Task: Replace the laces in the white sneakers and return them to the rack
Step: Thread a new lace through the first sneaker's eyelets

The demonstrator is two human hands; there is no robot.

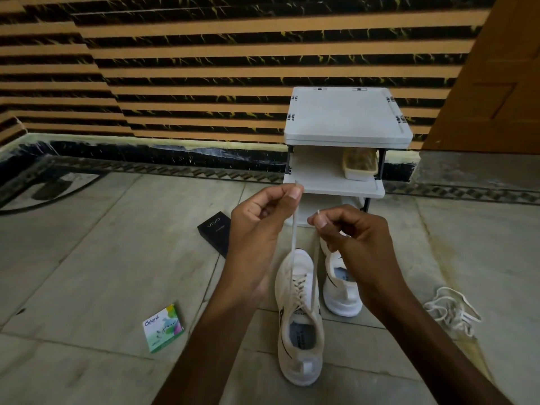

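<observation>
Single head-worn wide-angle view, pitched forward and down, close over the floor (87, 273); rack (344, 118) near, at 1 o'clock.

The right hand (353, 232) hides the toe of the far sneaker (342, 302); the left hand (263, 226) covers a corner of the black vivo box (214, 229). The tan contents of the rack's tray (358, 176) are too blurred to identify.

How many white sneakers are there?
2. One sneaker, nearest, has its laces held by the left hand and right hand; the other sneaker sits just right of it, partly behind that hand.
</observation>
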